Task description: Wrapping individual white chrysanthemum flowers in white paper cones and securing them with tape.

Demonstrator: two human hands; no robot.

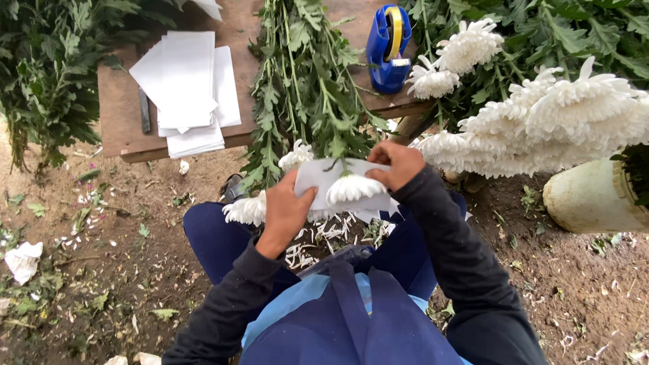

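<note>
White paper sheet (318, 177) wrapped over chrysanthemum bloom (353, 187), between both hands, left hand (285, 211) and right hand (399, 164) pinching its edges

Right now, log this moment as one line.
left hand: holds white paper sheet | right hand: pinches sheet's top edge | white chrysanthemum bloom: on sheet

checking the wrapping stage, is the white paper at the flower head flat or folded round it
Partly folded round. The white paper curves behind the flower head, pinched by the left hand and right hand, with the bloom's front uncovered.
</note>
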